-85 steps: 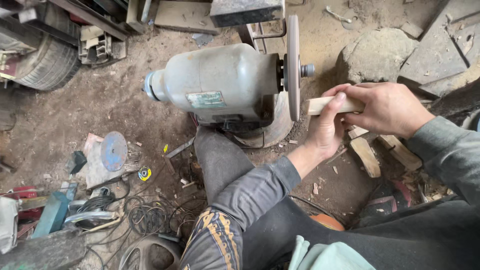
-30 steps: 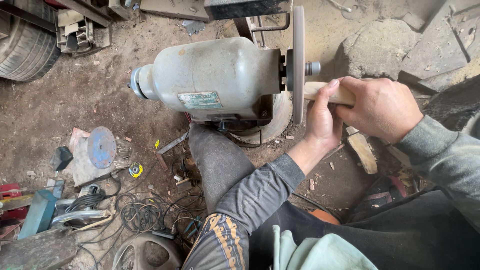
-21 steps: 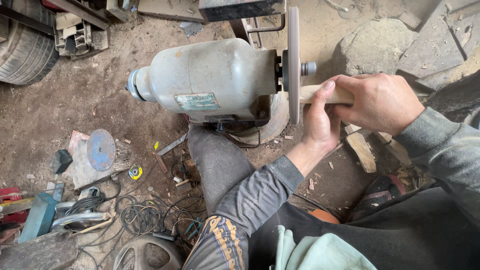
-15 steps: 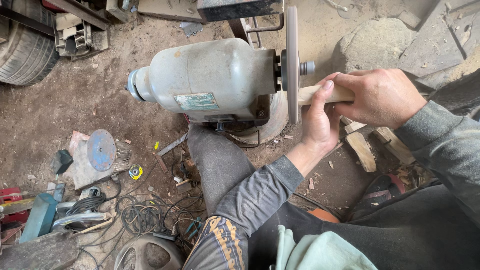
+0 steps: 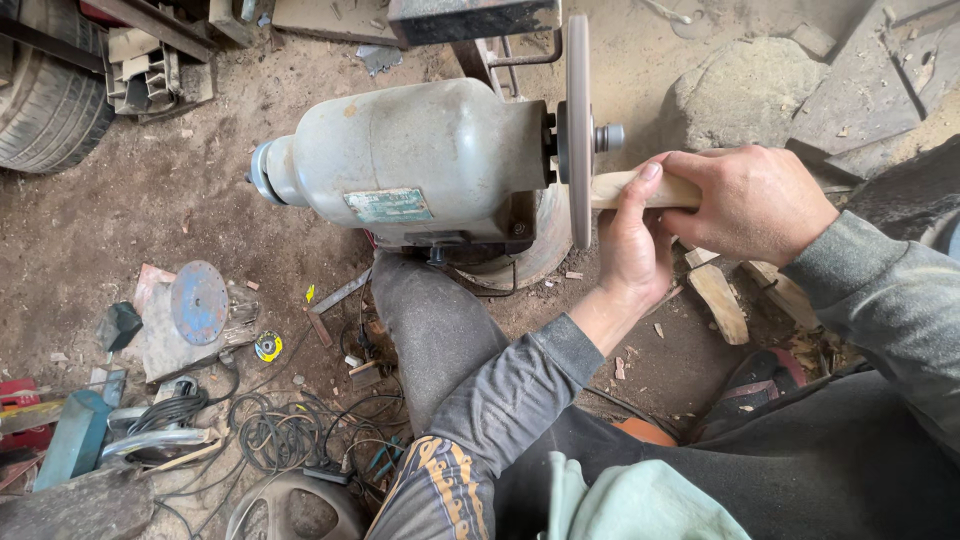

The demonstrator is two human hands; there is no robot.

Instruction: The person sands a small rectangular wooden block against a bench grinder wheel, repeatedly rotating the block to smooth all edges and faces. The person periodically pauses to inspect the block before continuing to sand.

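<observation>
Against the flat face of the spinning-type disc, both hands hold a pale wooden stick: the left hand wraps it from below with its fingers curled up over the wood just beside the disc, and the right hand is closed around the stick's far end from above. The stick lies level, its tip touching the disc below the hub. That disc sits on the shaft of a grey-green motor lying on its side on the dirt floor. Both forearms wear grey sleeves, and a bent knee in grey trousers sits just under the motor. Loose wood offcuts lie on the ground below the hands. Farther left are a round blue-grey disc on scrap, a small yellow tape roll, a tangle of black cables and a blue tool. A tyre stands at the top left corner, and a large stone lies beyond the disc. No containers show.
</observation>
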